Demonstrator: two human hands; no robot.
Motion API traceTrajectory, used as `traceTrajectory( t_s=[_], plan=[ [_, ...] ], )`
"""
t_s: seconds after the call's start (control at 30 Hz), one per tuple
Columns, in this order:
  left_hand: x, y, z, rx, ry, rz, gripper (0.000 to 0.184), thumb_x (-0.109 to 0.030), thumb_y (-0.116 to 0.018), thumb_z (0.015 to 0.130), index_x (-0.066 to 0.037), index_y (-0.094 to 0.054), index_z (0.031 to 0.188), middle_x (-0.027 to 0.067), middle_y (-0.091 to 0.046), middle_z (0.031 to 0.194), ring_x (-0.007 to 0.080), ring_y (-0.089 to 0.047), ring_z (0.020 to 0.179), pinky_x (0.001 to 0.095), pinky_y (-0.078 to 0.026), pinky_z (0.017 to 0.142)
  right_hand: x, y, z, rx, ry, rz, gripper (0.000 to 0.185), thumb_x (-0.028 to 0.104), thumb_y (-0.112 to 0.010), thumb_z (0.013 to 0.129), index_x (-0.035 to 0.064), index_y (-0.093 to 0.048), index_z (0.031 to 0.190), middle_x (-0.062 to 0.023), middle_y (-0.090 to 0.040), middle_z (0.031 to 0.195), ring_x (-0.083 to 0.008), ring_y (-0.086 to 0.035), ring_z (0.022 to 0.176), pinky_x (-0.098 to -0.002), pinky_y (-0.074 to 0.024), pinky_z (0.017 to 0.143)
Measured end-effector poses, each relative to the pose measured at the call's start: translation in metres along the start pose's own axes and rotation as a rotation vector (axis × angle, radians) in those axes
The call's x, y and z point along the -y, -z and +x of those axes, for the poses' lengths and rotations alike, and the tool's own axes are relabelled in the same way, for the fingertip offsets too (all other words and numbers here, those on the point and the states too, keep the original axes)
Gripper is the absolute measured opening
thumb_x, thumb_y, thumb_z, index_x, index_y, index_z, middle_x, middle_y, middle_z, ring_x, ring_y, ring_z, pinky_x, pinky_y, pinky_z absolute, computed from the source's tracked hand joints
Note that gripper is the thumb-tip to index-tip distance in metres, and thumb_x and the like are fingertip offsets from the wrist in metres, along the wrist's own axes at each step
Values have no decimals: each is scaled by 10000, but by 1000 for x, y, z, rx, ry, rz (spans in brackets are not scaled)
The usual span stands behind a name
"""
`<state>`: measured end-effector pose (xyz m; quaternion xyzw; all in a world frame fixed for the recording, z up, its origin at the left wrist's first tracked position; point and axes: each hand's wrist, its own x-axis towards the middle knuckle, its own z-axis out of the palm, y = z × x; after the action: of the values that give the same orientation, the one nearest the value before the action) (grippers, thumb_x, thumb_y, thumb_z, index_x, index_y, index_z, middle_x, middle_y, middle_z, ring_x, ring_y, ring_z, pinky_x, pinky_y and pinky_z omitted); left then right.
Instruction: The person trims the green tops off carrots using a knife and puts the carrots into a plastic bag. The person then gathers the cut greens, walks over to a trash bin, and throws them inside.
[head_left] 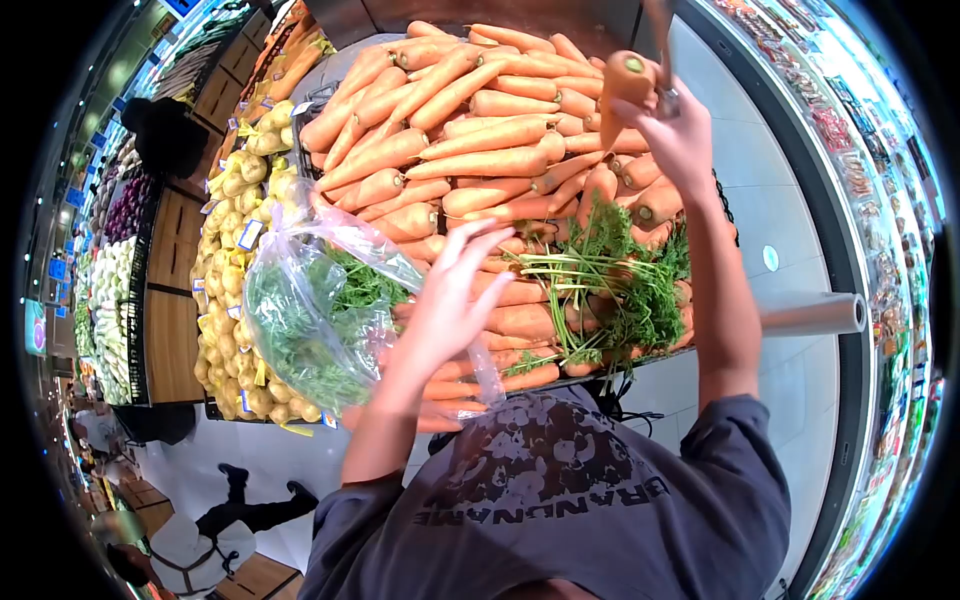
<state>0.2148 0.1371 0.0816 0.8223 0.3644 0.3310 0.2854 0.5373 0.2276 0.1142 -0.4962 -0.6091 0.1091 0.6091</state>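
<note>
My right hand is raised over the far right of the carrot pile, its fingers closed around a carrot with the cut top end up. A narrow, blade-like metal piece rises beside that carrot; its kind is unclear. My left hand hovers with fingers spread above the near carrots, holding nothing. Just left of it, a clear plastic bag with leafy greens inside rests against the pile. Loose carrot tops, green and feathery, lie on the carrots between my two arms.
Big carrots fill the display bin. To the left are netted yellow bags of potato-like produce. A roll sticks out at right, near refrigerated shelves. Other people are at lower left and upper left.
</note>
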Motion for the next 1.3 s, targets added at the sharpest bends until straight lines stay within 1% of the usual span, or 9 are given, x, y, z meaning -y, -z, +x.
traceTrajectory(
  t_s=[0.17,0.23,0.37,0.47,0.63,0.7,0.83,1.03,1.3],
  plan=[
    [19,39,-34,-24,143,37,322,-69,-682,909,-18,-639,1223,144,-650,1164,265,-649,1045,351,-506,930,-72,-12,49,317,292,-631,533,248,-822,806,103,-656,1292,-94,-716,1135,-272,-690,1039,-390,-539,927],
    [16,55,-52,-3,439,-66,257,-48,-682,904,1,-637,1153,123,-662,1087,219,-648,930,320,-513,845,-89,-23,53,369,378,-686,542,300,-824,779,140,-675,1275,-124,-712,1152,-330,-652,1115,-441,-511,981],
    [21,77,-86,87,633,20,241,-30,-699,871,-7,-638,1102,122,-661,1094,248,-649,975,352,-509,886,-116,-47,46,505,142,-603,507,311,-844,765,118,-691,1209,-132,-730,1096,-318,-685,1040,-431,-534,921],
    [42,68,-115,-14,395,527,361,-32,-747,778,-29,-641,1123,141,-619,1227,361,-582,1157,451,-470,989,-114,-54,39,390,-21,-490,451,319,-839,801,73,-699,1152,-158,-739,989,-343,-709,927,-407,-551,819],
    [70,60,-140,15,385,732,459,-52,-751,777,-53,-632,1221,132,-610,1276,410,-503,1294,482,-444,1067,-125,-40,43,509,-152,-369,326,220,-737,901,48,-702,1176,-79,-763,1089,-168,-720,1010,-319,-557,886],
    [78,63,-146,122,360,713,459,-95,-770,781,-70,-641,1221,136,-630,1242,391,-513,1287,473,-440,1070,-131,-33,40,568,-269,-288,313,174,-699,926,61,-690,1218,-40,-750,970,-121,-677,830,-288,-549,765],
    [78,69,-150,162,405,832,504,-157,-829,697,-106,-683,1177,127,-667,1105,347,-588,1174,454,-483,1002,-115,-28,20,491,91,-464,407,218,-699,966,22,-629,1316,-39,-683,979,-86,-574,849,-266,-494,790],
    [71,73,-150,239,551,884,401,-198,-847,718,-153,-727,1097,91,-668,985,307,-612,1054,439,-495,929,-22,-21,-65,463,-318,-260,370,207,-684,983,86,-642,1330,93,-450,698,-3,-370,580,-210,-261,490],
    [87,30,-135,251,368,715,428,-149,-783,775,-84,-643,1174,100,-671,1092,312,-639,1073,441,-477,938,60,-25,-185,437,-631,53,344,52,-668,962,82,-663,1304,100,-536,685,15,-397,517,-190,-279,458]
  ],
)
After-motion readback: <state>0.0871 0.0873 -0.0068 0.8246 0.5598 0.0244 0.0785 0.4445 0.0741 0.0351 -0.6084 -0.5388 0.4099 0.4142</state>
